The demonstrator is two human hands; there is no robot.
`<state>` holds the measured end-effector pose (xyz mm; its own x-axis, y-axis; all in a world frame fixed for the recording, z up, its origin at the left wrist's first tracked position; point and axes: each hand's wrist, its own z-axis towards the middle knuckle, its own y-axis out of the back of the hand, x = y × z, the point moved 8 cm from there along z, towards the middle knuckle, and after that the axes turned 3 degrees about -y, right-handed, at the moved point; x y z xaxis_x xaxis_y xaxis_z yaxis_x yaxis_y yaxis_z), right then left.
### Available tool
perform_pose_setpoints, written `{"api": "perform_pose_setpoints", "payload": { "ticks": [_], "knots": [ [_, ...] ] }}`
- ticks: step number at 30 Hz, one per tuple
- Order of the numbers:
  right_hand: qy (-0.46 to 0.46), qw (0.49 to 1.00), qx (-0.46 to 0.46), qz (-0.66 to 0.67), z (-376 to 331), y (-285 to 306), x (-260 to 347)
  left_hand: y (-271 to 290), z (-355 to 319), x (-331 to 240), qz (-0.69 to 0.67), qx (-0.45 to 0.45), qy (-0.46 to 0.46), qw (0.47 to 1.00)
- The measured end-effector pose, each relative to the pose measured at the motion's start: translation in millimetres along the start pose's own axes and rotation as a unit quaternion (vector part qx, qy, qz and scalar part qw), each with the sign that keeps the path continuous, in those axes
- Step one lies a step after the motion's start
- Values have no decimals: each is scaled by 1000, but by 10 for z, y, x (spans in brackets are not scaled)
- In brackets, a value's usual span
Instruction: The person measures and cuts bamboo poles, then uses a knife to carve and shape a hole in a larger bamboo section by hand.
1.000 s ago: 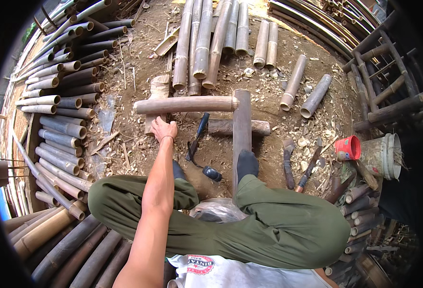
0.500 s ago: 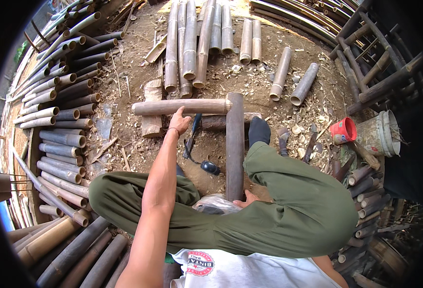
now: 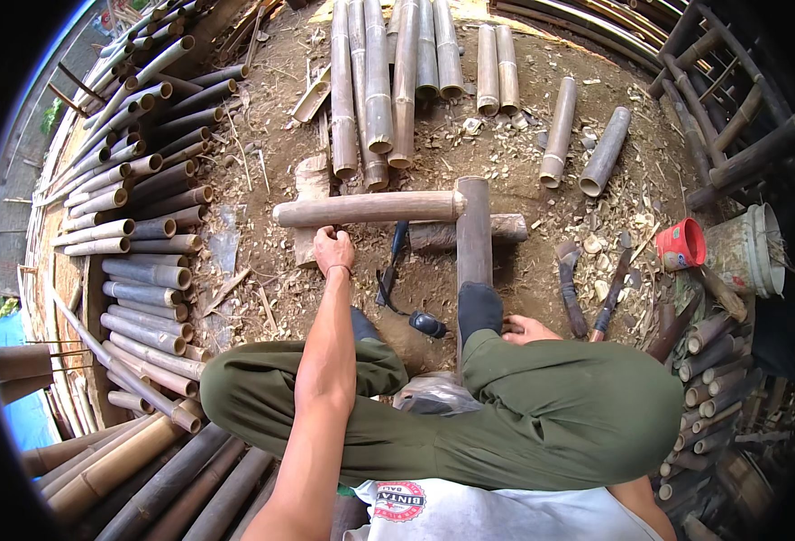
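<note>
A bamboo tube lies crosswise in front of me, its right end against an upright-running darker bamboo piece. My left hand is just below the crosswise tube with its fingers curled in. Nothing shows in it. My right foot in a dark sock rests on the lengthwise piece. Beside that foot is my right hand, low over the dirt, its fingers apart and nothing seen in them; the leg hides part of it. A flat wood block lies under the tube's left part.
A dark-handled tool lies near a black rounded object. Right of my foot are a curved blade and a knife. Stacked bamboo fills the left. A red bucket and a white bucket stand right.
My left hand has come off the crosswise tube, its pointing finger now curled. My right foot has moved onto the lengthwise piece. My right hand has left that piece's near end and moved right.
</note>
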<state>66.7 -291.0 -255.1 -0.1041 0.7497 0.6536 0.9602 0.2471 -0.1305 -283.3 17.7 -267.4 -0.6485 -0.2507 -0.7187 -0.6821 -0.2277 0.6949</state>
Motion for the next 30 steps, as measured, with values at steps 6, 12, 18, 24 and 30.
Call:
{"api": "perform_pose_setpoints", "payload": {
  "ticks": [6,12,18,24,30],
  "knots": [
    [90,975,-202,0,687,589,204,-507,-191,-368,130,183,-89,970],
    [71,946,-293,-120,661,756,413,-1276,-608,-250,362,379,-176,833],
    [-118,690,-674,-235,-550,2073,-531,-1534,-454,-149,384,343,-299,804],
    [-308,717,-622,-64,-1011,2246,-1488,-1396,-175,144,521,430,-372,636],
    [-145,658,-737,-46,-1540,2211,-1238,-931,-406,-35,589,523,-270,554]
  ]
}}
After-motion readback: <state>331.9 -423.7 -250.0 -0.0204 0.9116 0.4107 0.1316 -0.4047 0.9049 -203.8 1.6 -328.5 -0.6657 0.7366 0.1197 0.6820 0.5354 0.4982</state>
